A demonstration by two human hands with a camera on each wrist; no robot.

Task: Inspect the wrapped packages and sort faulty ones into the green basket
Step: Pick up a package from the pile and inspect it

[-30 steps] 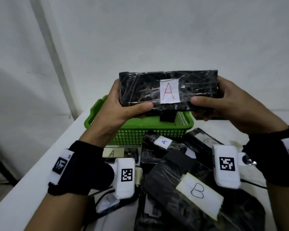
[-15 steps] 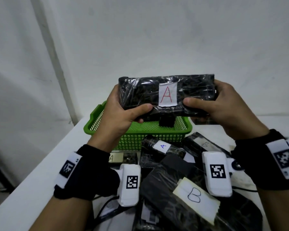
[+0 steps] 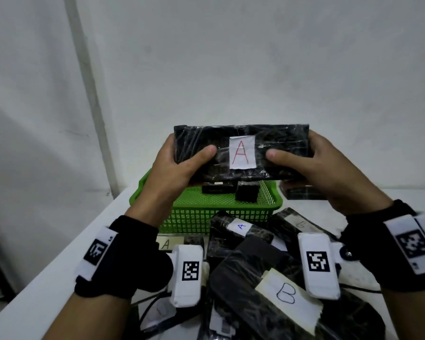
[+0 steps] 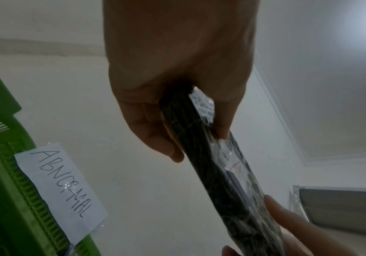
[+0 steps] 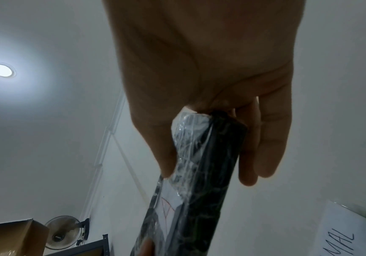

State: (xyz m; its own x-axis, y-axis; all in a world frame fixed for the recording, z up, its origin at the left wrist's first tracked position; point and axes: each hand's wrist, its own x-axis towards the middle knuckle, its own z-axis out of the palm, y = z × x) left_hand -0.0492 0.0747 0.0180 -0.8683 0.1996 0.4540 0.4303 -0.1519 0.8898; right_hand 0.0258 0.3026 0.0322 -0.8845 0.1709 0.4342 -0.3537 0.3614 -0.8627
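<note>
Head view: two dark items already lie in the green basket (image 3: 272,204), and a heap of wrapped packages (image 3: 268,278) marked A and B waits on the near table, so sorting looks barely under way. The left hand (image 3: 172,168) and right hand (image 3: 329,173) hold a black film-wrapped package with a red A label (image 3: 242,152) above the basket, thumbs pressed on its front.

Left wrist view: fingers curled round the package end, thumb clamping the other face; an "ABNORMAL" note (image 4: 61,190) sits on the basket wall.

Right wrist view: thumb and fingers pinch the opposite end firmly.
</note>
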